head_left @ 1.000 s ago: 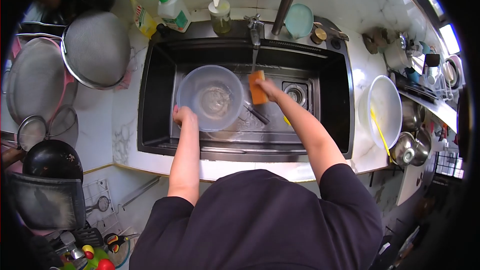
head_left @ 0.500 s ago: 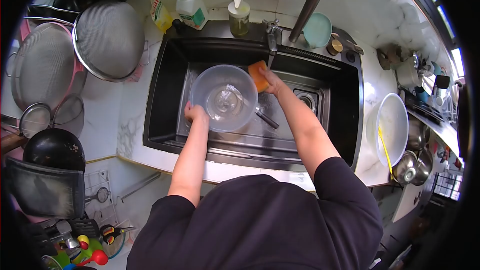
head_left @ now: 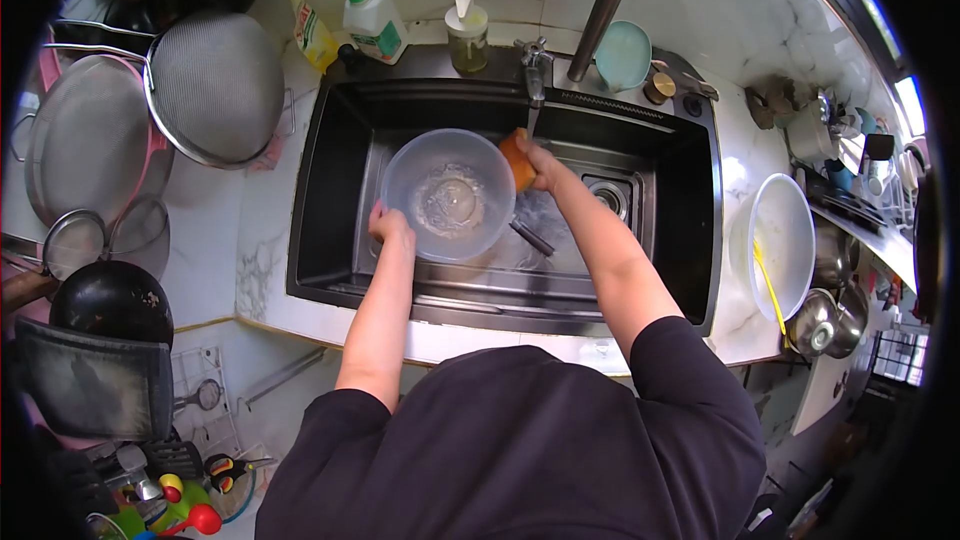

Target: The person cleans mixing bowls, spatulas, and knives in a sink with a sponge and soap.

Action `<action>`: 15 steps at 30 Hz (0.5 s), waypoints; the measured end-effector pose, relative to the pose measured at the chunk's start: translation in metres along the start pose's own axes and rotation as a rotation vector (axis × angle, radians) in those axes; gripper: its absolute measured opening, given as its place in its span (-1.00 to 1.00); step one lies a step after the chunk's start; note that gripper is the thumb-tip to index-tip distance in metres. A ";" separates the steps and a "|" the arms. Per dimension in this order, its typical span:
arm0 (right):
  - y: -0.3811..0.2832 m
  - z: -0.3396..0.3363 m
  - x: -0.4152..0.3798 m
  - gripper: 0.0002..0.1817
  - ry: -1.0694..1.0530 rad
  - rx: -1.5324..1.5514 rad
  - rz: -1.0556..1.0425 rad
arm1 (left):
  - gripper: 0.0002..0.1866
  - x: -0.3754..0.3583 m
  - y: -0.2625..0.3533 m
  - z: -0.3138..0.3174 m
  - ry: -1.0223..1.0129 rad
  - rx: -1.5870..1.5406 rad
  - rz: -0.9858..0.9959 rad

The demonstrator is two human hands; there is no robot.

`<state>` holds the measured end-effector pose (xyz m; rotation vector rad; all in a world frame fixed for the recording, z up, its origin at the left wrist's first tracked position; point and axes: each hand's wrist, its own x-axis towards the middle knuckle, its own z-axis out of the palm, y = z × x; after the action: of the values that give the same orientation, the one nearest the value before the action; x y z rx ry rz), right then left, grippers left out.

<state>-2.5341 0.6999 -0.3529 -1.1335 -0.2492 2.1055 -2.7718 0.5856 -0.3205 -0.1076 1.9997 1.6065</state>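
Over a white marbled table (head_left: pixel 262 240) with a black rectangular sink (head_left: pixel 335 200) set into it, reaches with both bare arms. Grips the lower-left rim of a large, round, translucent plastic bowl (head_left: pixel 450 205) with the left hand (head_left: pixel 390 226), fingers curled around the edge. Tilts or rests the bowl in the left part of the sink, open side up, with clear, rippled liquid inside; cannot tell whether it touches the sink floor. Clasps an orange rectangular sponge (head_left: pixel 516 156) in the fingers of the right hand (head_left: pixel 542 168), just beside the bowl's right rim, below a silver metal faucet (head_left: pixel 534 75). Near the bowl's lower right, shows a dark slim handle (head_left: pixel 532 237); farther right, a round metal drain (head_left: pixel 608 200). Right of the sink, shows a large white bowl (head_left: pixel 785 240) with a thin yellow utensil (head_left: pixel 769 285).
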 end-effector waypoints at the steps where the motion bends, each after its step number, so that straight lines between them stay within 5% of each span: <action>1: 0.000 0.000 -0.002 -0.72 0.003 -0.002 0.005 | -0.59 0.000 0.000 0.002 0.004 0.002 -0.005; 3: 0.000 0.000 -0.005 -0.66 0.281 -0.497 -0.171 | -0.57 0.000 -0.003 0.003 -0.175 0.055 0.043; 6: 0.000 -0.030 0.009 -0.66 0.515 -0.735 -0.396 | -0.49 0.008 -0.015 0.004 -0.421 0.201 0.076; 10: -0.020 -0.041 -0.017 -0.70 0.517 -0.807 -0.500 | -0.40 0.000 -0.026 0.007 -0.731 0.365 0.270; 12: -0.028 -0.047 -0.023 -0.65 0.598 -1.185 -0.697 | -0.39 -0.007 -0.030 0.009 -0.798 0.449 0.344; 15: -0.042 -0.022 -0.061 -0.63 0.618 -1.443 -0.679 | -0.37 -0.029 -0.024 0.009 -0.927 0.603 0.346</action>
<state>-2.4739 0.6855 -0.3068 -1.9610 -1.6994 0.6797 -2.7349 0.5792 -0.3291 1.0555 1.6577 0.8632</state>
